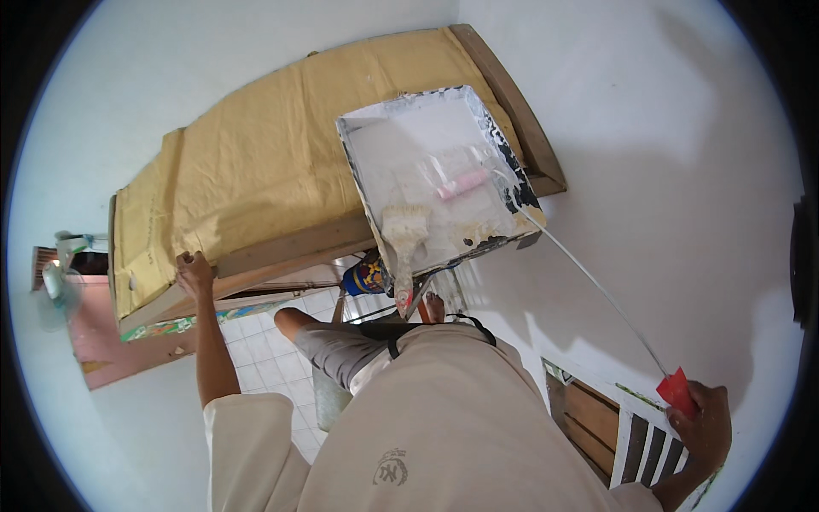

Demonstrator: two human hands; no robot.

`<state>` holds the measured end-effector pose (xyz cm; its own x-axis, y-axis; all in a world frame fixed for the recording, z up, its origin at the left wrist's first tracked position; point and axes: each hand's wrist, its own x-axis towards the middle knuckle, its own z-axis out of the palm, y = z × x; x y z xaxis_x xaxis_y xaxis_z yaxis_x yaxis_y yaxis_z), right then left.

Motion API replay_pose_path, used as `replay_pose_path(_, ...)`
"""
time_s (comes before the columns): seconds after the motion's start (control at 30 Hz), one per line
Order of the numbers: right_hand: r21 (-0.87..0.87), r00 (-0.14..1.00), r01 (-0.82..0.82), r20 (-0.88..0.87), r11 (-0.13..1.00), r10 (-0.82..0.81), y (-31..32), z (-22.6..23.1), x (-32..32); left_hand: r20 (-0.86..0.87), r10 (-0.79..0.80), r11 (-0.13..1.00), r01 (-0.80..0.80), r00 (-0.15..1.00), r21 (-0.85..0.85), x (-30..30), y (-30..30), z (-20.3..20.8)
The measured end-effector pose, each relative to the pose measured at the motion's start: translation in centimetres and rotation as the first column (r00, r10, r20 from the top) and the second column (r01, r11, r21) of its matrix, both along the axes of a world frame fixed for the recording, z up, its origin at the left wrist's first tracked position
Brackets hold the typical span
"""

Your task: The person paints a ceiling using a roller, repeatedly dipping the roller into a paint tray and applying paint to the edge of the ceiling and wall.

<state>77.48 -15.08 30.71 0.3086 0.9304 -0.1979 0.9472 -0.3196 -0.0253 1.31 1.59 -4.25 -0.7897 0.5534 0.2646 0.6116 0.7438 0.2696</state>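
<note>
My right hand (705,420) is closed around the red handle of a paint roller (595,267). Its long thin metal rod runs up to a pink roller sleeve resting in a paint tray (386,158). The tray is smeared with white paint and has dark, flaking patches along its rim. A wide paintbrush (404,230) with pale, paint-caked bristles lies over the tray's near edge, its handle pointing toward me. My left hand (195,275) grips the front edge of a wooden cabinet top (290,247), which is covered with yellow-brown paper (273,162). The tray sits on this top's right part.
White walls (631,171) meet in a corner behind and to the right of the cabinet. Far below is a white tiled floor (269,363). A blue patterned container (365,275) shows under the tray. Slatted wooden furniture (653,448) stands at lower right, and a fan (58,286) at far left.
</note>
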Motion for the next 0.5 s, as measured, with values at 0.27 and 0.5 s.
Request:
replay_pose_path(0.27, -0.091, 0.983, -0.183, -0.023, 0.979, 0.181, 3.3, -4.0, -1.6, 0.033, 0.025, 1.0, -0.026, 0.999, 0.003, 1.0, 0.1, 1.0)
replay_pose_path(0.5, -0.163, 0.993, -0.053, 0.094, 0.985, 0.068, 1.9, -1.8, -2.6, 0.017, 0.001, 0.999, -0.002, 1.0, 0.04, 1.2, 0.6, 0.2)
